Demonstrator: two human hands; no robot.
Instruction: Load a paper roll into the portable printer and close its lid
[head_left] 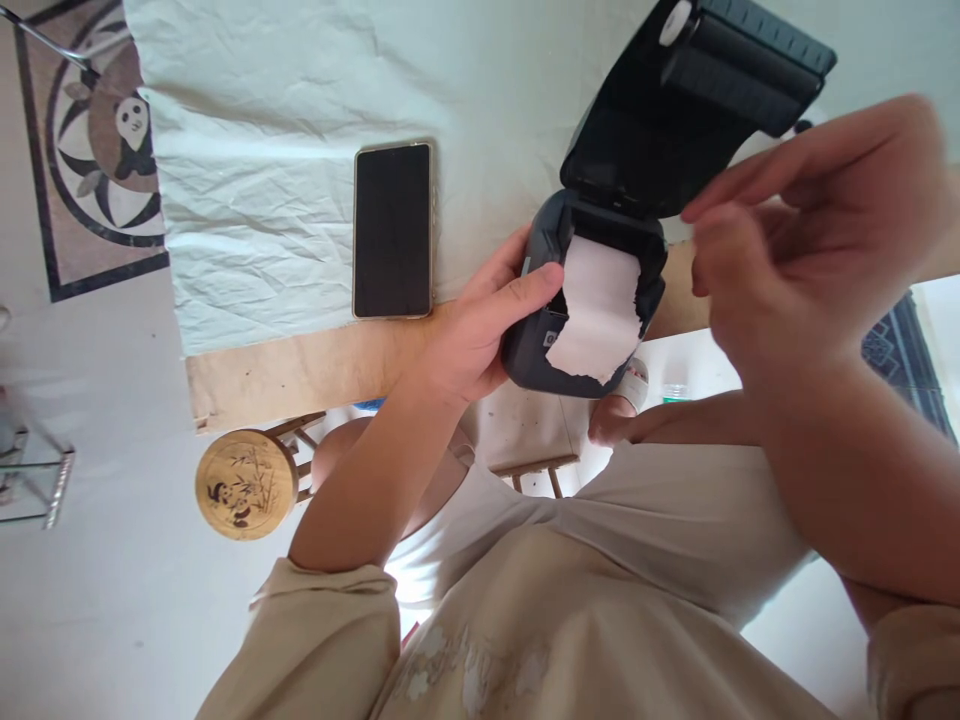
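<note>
Head view: left hand (472, 335) clamps dark plastic label printer (547, 330) body; right hand (795, 230) loose, empty, beside torn white paper strip (600, 315) — flimsy, pinch its edge.

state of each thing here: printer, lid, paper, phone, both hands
printer: at the table edge, gripped at its side
lid: open, tilted back
paper: strip sticking out of the bay, end torn ragged
phone: flat on the white cloth, screen dark
left hand: gripping the printer
right hand: raised beside the lid, fingers pinched; holding anything, unclear
</note>
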